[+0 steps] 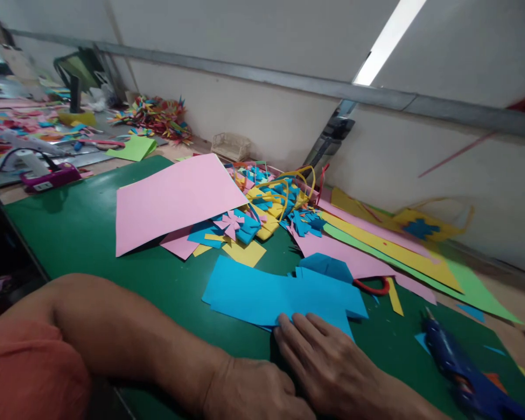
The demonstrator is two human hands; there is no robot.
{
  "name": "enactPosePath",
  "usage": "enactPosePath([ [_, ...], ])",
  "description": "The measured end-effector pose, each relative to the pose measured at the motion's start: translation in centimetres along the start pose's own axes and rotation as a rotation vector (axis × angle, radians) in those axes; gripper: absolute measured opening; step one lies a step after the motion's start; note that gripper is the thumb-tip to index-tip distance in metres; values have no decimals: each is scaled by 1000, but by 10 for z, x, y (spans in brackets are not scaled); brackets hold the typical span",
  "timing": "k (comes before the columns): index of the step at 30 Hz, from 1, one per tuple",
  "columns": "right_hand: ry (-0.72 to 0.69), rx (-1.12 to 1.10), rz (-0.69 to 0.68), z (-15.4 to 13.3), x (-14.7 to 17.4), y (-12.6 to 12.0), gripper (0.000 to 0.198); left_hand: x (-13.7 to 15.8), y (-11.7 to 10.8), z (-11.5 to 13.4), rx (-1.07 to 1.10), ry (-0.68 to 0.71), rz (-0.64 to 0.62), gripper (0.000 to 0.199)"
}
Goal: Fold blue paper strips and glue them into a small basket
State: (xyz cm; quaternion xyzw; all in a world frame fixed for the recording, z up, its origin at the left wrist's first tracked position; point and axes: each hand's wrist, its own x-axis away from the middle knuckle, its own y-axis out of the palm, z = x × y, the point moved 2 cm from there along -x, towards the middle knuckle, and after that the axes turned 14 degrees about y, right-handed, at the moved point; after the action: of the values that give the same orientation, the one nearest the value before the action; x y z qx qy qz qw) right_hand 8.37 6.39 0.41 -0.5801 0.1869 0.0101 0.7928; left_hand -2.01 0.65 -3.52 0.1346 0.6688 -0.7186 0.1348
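A cut and creased blue paper sheet (284, 291) lies on the green table top (91, 233), several notches along its edges. On its near edge rest the fingertips of my right hand (328, 361), stretched out and lying flat. Close beside it at the bottom of the view is my left hand (256, 391), its fingers curled in and partly hidden. What the left hand holds, if anything, cannot be seen. Red-handled scissors (374, 287) lie partly under the papers just beyond the blue sheet. To the right lies a blue glue gun (455, 361).
Pink sheets (179, 204) lie left of a heap of small paper bags and flowers (266, 198). Long coloured sheets (394, 256) run along the wall at right. A purple power strip (50, 177) sits at the left edge. Paper scraps (245, 252) are scattered about.
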Motion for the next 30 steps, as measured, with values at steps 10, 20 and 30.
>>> enactPosePath([
  [10,-34,116,36,0,-6,-1,28,0,-9,6,-35,-20,12,21],
  [20,-67,90,17,-2,-11,-1,35,1,-6,4,24,-13,12,24],
  [30,-58,70,14,-2,-12,0,28,1,-8,5,4,-11,17,24],
])
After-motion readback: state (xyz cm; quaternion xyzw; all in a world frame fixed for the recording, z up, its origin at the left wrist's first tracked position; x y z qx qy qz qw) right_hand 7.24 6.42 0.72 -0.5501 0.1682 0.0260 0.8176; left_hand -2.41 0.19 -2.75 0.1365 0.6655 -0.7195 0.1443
